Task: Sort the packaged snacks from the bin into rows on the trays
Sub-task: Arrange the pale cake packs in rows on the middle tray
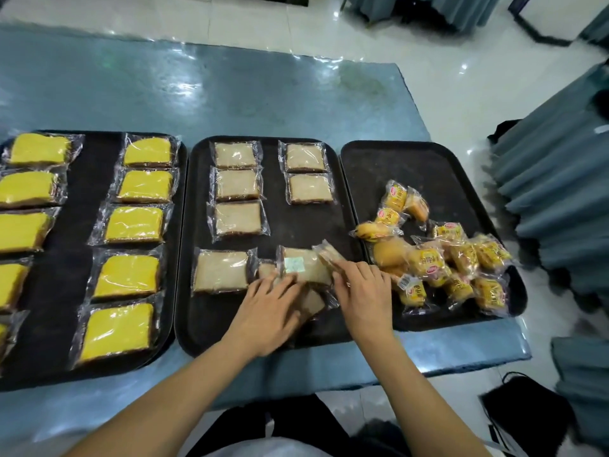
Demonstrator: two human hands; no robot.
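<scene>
Both hands (268, 311) (362, 291) on pale packets (304, 263); middle tray (197, 328) near edge bare

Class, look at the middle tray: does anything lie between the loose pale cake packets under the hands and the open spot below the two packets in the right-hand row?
Nothing visible does: bare black middle tray lies between the loose pale clear-wrapped cake packets and the right-hand row's second packet.
</scene>
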